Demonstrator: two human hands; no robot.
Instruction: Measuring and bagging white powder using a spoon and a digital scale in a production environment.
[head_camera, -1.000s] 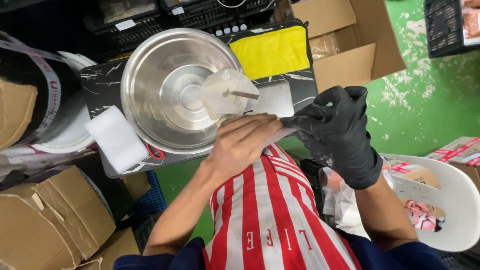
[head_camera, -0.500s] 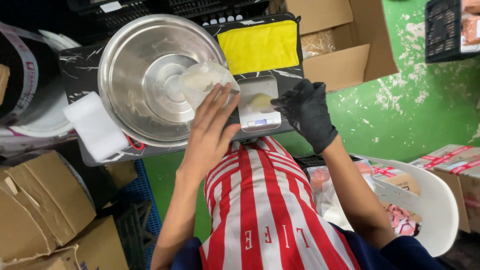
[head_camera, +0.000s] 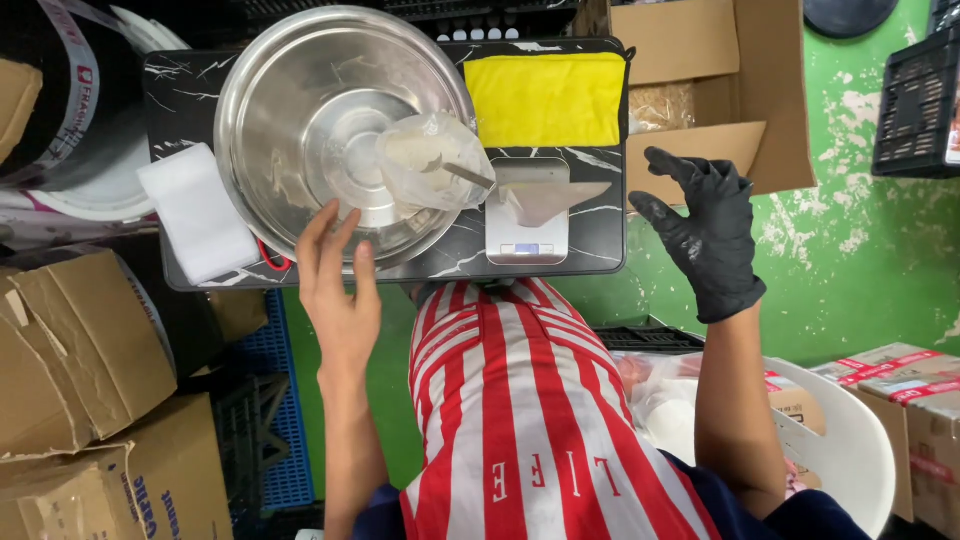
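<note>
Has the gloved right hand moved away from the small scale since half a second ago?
Yes. The gloved right hand was touching the scale top; now it hangs open to the scale's right, past the black tray edge, holding nothing.

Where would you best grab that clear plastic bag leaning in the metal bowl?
Probably by its upper right part, where the bag sticks out over the metal bowl's rim toward the scale. Come from above on the right: the bag looks soft and crumpled, so pinching that raised end seems easier than reaching under it. Both hands are free, the gloved right hand nearer.
</note>
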